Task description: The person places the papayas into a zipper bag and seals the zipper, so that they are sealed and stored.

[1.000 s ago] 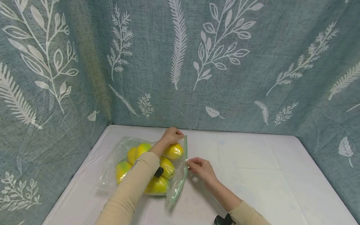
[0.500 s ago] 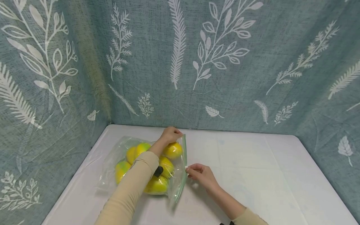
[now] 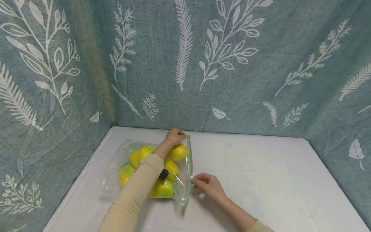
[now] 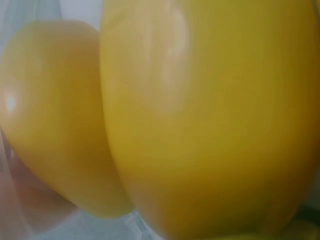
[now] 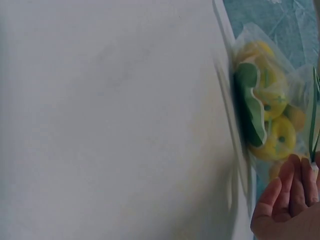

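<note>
A clear zip bag full of several yellow fruits with green patches, mango-like, lies on its side on the left half of the table. Its mouth, edged by a green zip strip, faces right. My left hand reaches across the bag and pinches the far end of the strip. Between thumb and finger, my right hand pinches a small white slider on the strip, below its middle. Two yellow fruits fill the left wrist view. The right wrist view shows the right hand at the strip.
A white table carries the bag, with bare surface to its right. Blue-green leaf-patterned cloth hangs behind and at both sides. A black wrist camera sits over the fruits at the left forearm.
My right hand has slid along the zip strip toward me, the white slider moving with it. The left hand stays at the far corner, and the strip's near end now hangs straighter.
</note>
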The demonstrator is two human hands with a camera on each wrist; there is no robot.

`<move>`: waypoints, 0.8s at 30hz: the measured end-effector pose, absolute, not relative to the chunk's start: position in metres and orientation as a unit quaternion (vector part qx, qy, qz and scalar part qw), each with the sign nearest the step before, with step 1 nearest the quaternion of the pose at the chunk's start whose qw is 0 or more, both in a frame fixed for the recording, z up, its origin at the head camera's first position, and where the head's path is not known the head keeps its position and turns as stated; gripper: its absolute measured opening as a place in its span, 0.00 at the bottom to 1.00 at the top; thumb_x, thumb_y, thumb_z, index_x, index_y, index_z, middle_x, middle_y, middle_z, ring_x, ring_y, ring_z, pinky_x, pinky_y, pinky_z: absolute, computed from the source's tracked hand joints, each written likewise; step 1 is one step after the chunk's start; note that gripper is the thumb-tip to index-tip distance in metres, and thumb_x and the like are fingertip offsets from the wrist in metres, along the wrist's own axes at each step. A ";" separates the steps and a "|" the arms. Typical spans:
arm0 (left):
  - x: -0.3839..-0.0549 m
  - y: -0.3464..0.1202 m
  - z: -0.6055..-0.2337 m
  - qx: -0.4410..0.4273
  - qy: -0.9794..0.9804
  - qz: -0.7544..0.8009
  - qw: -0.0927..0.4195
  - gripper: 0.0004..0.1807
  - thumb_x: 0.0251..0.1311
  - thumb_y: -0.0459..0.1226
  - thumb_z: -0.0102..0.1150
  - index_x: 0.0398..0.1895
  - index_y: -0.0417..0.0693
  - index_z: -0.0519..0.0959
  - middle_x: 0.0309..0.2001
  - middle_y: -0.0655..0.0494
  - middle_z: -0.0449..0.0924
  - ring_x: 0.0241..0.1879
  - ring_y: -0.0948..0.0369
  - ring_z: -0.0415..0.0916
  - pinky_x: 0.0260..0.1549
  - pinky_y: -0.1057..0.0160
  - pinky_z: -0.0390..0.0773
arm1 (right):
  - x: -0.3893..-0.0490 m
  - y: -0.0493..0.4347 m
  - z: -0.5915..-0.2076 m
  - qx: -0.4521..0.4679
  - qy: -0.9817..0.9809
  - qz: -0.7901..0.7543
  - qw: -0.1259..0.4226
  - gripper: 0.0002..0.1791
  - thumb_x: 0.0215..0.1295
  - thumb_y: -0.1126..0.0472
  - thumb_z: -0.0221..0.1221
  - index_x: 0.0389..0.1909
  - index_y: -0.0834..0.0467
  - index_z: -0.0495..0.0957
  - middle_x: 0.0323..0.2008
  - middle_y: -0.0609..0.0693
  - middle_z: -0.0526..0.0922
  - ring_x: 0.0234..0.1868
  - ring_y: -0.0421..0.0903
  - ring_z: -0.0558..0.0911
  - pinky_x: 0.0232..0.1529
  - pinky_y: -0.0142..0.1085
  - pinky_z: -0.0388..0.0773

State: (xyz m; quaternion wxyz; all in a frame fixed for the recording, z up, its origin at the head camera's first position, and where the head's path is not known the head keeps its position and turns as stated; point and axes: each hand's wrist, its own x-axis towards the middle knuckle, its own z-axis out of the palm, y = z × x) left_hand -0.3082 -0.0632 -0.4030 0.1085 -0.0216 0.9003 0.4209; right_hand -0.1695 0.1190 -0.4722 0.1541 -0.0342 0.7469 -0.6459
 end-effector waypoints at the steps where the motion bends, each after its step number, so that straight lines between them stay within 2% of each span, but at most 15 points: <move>1: -0.308 -0.063 -0.403 -0.021 0.901 0.421 0.107 0.17 0.70 0.39 0.55 0.53 0.36 0.80 0.53 0.43 0.78 0.35 0.58 0.71 0.33 0.65 0.74 | -0.168 0.119 -0.472 -0.034 0.747 -0.645 0.155 0.13 0.64 0.60 0.63 0.38 0.68 0.81 0.29 0.47 0.85 0.33 0.45 0.83 0.36 0.35 0.79; 7: -0.309 -0.062 -0.402 -0.024 0.900 0.422 0.106 0.17 0.70 0.39 0.55 0.54 0.36 0.80 0.55 0.42 0.78 0.39 0.56 0.73 0.38 0.63 0.76 | -0.160 0.120 -0.469 -0.032 0.746 -0.646 0.162 0.13 0.62 0.58 0.64 0.37 0.66 0.81 0.28 0.46 0.85 0.31 0.42 0.82 0.34 0.34 0.78; 13: -0.310 -0.063 -0.403 -0.029 0.903 0.417 0.100 0.17 0.71 0.39 0.53 0.53 0.36 0.80 0.55 0.43 0.78 0.48 0.52 0.75 0.46 0.59 0.76 | -0.154 0.123 -0.469 -0.041 0.741 -0.646 0.178 0.14 0.62 0.56 0.64 0.36 0.65 0.81 0.27 0.46 0.85 0.31 0.41 0.82 0.35 0.33 0.78; 19: -0.311 -0.064 -0.402 -0.039 0.901 0.421 0.098 0.19 0.71 0.40 0.52 0.56 0.36 0.78 0.57 0.42 0.76 0.52 0.50 0.74 0.51 0.56 0.75 | -0.146 0.126 -0.472 -0.064 0.739 -0.644 0.187 0.13 0.62 0.57 0.63 0.36 0.65 0.81 0.30 0.47 0.86 0.32 0.42 0.82 0.35 0.33 0.76; 24: -0.312 -0.064 -0.403 -0.045 0.900 0.423 0.094 0.18 0.71 0.40 0.52 0.55 0.37 0.78 0.56 0.43 0.76 0.49 0.51 0.74 0.50 0.57 0.75 | -0.140 0.129 -0.472 -0.070 0.743 -0.635 0.199 0.12 0.62 0.57 0.63 0.35 0.64 0.81 0.28 0.48 0.85 0.30 0.41 0.80 0.32 0.32 0.74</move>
